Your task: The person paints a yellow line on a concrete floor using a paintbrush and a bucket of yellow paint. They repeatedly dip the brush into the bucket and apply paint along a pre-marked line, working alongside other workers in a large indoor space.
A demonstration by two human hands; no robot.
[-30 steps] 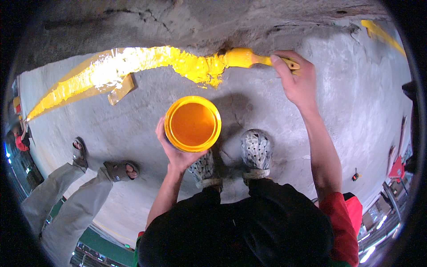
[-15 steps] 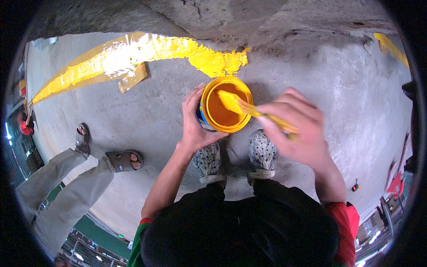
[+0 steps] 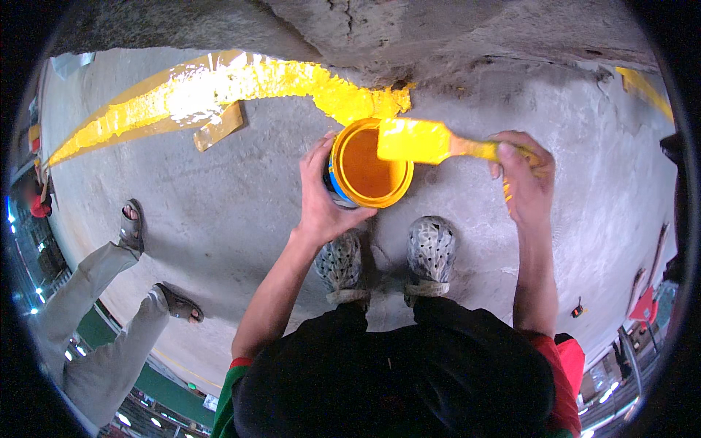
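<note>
My left hand [image 3: 321, 191] is wrapped round the left side of an open paint can [image 3: 336, 166] with a yellow rim, and its thumb presses the lower side. Inside, the can's walls are coated yellow-orange; the paint level is hard to make out. In my right hand [image 3: 527, 171] is a paintbrush [image 3: 475, 148], gripped by its yellow-smeared handle. Its bristles, loaded with bright yellow paint, lie level over the can's right rim. A wet yellow painted stripe [image 3: 292, 82] curves over the concrete floor just beyond the can, its right end ragged.
Tan masking tape [image 3: 220, 125] borders the stripe. A rough concrete ledge [image 3: 409, 36] runs along the far side. At left stands another person in grey trousers [image 3: 117, 321] and sandals. My speckled clogs [image 3: 431, 252] are below the can. A small orange-and-black object [image 3: 577, 309] lies at right.
The brush has come up out of the can and moved right, its bristles turning level over the rim. The can stays nearly in place. The other person's near foot has shifted left and back.
</note>
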